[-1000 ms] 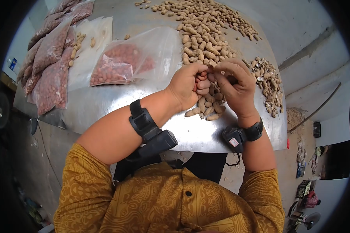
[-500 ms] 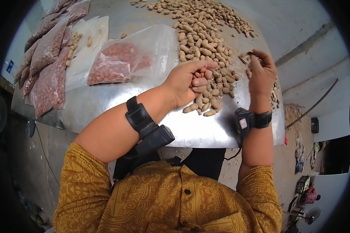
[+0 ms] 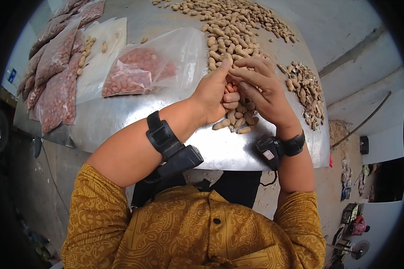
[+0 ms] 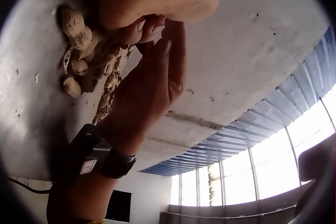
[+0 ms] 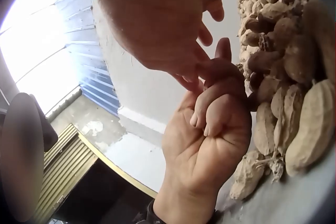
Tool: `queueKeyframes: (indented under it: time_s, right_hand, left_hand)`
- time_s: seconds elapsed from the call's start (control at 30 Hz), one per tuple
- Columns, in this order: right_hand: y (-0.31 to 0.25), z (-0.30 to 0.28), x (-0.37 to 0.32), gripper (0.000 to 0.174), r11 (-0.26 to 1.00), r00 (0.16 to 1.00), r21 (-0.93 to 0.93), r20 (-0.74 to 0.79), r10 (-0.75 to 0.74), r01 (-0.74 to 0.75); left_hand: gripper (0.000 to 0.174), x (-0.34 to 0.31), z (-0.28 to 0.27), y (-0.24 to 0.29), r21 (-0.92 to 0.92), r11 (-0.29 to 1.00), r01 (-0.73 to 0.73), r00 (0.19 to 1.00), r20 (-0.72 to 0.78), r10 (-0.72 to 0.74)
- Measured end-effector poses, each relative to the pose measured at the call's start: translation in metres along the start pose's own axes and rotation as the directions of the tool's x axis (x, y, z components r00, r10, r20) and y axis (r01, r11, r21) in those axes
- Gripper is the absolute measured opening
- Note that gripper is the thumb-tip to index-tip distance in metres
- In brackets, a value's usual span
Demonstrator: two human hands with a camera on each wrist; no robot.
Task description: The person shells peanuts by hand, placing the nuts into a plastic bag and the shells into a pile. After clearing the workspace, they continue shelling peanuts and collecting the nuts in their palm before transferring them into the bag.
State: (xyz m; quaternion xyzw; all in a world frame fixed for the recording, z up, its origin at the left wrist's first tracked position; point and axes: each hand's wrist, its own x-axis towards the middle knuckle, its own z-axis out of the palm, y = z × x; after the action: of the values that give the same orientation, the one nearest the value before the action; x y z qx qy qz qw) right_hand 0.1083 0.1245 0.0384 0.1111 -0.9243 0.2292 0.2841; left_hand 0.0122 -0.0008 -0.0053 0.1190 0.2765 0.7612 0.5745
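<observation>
My left hand (image 3: 211,96) cups red peanut kernels (image 3: 231,88), its fingers curled round them and its thumb raised. Over that palm is my right hand (image 3: 269,94), its fingertips meeting the left fingers and its fingers loosely extended. In the right wrist view, the left hand (image 5: 205,145) shows folded fingers, with right fingertips at its thumb side. Nothing shows between the right fingers; the contact point is partly hidden. Unshelled peanuts (image 3: 233,47) spread beneath and beyond both hands on the metal table (image 3: 202,152). Cracked shells (image 3: 306,92) form a heap to the right.
A clear plastic bag (image 3: 134,74) partly filled with red kernels lies left of the hands. Farther left are stacked filled bags (image 3: 56,103) and flat empty bags (image 3: 110,36) with several loose peanuts on top. A wall (image 3: 363,58) stands beyond the table's right side.
My right hand went out to the shell heap on the right, then came back to the left hand. The left hand stayed nearly in place, keeping the kernels; its thumb has lifted.
</observation>
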Motion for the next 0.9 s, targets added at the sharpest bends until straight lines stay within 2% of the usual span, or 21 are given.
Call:
queueKeyframes:
  time_s: [0.07, 0.2, 0.33, 0.5, 0.6, 0.7, 0.8, 0.83, 0.9]
  right_hand:
    - [0.002, 0.004, -0.002, 0.025, 1.000, 0.999, -0.018, 0.051, -0.008, 0.009]
    - [0.000, 0.006, -0.004, 0.027, 0.996, 0.996, 0.047, 0.057, 0.071, -0.074]
    - [-0.001, 0.010, -0.005, 0.026, 0.997, 0.997, 0.024, -0.022, 0.075, -0.074]
    - [-0.003, 0.012, -0.007, 0.025, 0.986, 0.983, 0.055, -0.089, 0.162, -0.158]
    - [-0.002, 0.009, -0.004, 0.022, 0.997, 0.995, -0.041, -0.077, 0.062, -0.065]
    - [0.003, 0.011, -0.006, 0.018, 0.998, 0.992, -0.017, -0.111, 0.056, -0.058]
    - [0.009, 0.012, -0.010, 0.011, 0.934, 0.959, 0.321, -0.173, 0.223, -0.159]
    - [0.009, 0.010, -0.011, 0.010, 0.849, 0.939, 0.482, -0.135, 0.318, -0.218]
    - [0.005, 0.007, -0.011, 0.010, 0.821, 0.923, 0.515, -0.131, 0.362, -0.248]
  left_hand:
    - [0.051, 0.000, 0.001, 0.000, 0.020, 1.000, -0.008, 0.999, -0.033, 0.009]
    - [0.052, -0.001, 0.004, 0.000, 0.071, 0.997, -0.017, 0.997, -0.072, 0.022]
    - [0.051, -0.002, 0.004, 0.000, 0.085, 0.996, -0.032, 0.999, -0.029, 0.035]
    - [0.050, -0.004, 0.009, 0.002, 0.053, 0.998, -0.033, 0.996, -0.076, 0.037]
    - [0.049, -0.006, 0.011, 0.005, 0.011, 1.000, -0.018, 0.998, -0.060, 0.018]
    - [0.048, -0.007, 0.009, 0.004, -0.025, 1.000, -0.017, 1.000, -0.009, 0.017]
    - [0.041, -0.008, 0.010, 0.006, -0.021, 0.999, -0.045, 0.999, 0.017, 0.045]
    - [0.038, -0.009, 0.011, 0.007, -0.014, 0.998, -0.057, 0.998, 0.020, 0.057]
    - [0.028, -0.011, 0.008, 0.006, 0.096, 0.984, -0.151, 0.988, -0.013, 0.152]
